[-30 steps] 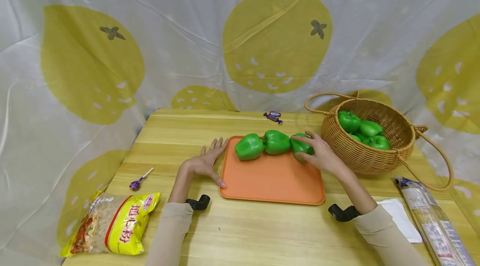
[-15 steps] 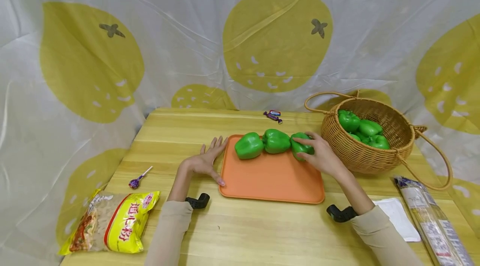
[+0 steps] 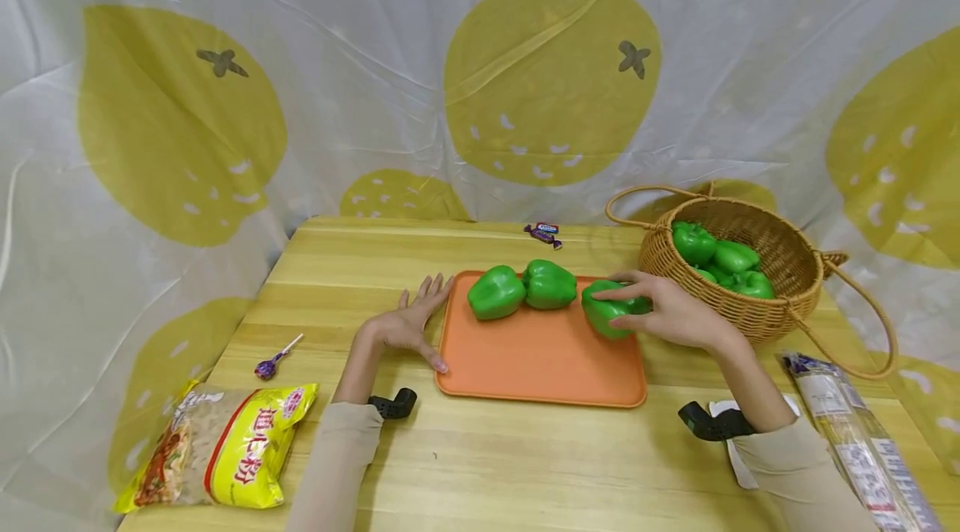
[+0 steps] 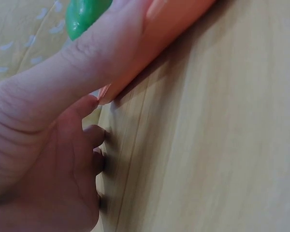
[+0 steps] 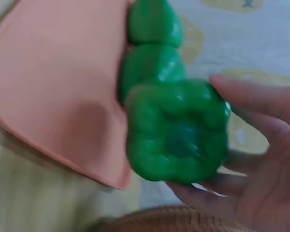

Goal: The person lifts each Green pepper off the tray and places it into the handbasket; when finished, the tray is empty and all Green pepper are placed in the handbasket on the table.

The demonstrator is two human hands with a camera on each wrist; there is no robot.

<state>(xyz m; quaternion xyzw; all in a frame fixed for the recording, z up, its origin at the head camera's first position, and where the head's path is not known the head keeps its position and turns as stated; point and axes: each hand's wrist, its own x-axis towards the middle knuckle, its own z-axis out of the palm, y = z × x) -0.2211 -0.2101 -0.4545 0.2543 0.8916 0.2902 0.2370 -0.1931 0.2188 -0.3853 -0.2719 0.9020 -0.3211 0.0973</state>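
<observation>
My right hand (image 3: 675, 311) grips a green bell pepper (image 3: 604, 311) between thumb and fingers, over the right end of the orange tray (image 3: 540, 365). In the right wrist view this bell pepper (image 5: 176, 130) shows its dimpled end toward the camera and casts a shadow on the tray. Two more green bell peppers lie at the tray's back edge, one on the left (image 3: 496, 293) and one beside it (image 3: 550, 284). Along the tray's left side my left hand (image 3: 405, 328) rests with fingers spread, its thumb at the near left corner and its fingertips toward the far corner.
A wicker basket (image 3: 712, 311) with several green bell peppers stands at the right, handles folded outward. Wrapped candies (image 3: 543, 234) lie behind the tray. On the left are a lollipop (image 3: 276, 358) and a yellow food bag (image 3: 217, 447). Long clear packages (image 3: 855, 440) lie at the right.
My right hand has moved the bell pepper slightly to the right and nearer, away from the middle one, opening a gap. My left hand stays on the tray's left side.
</observation>
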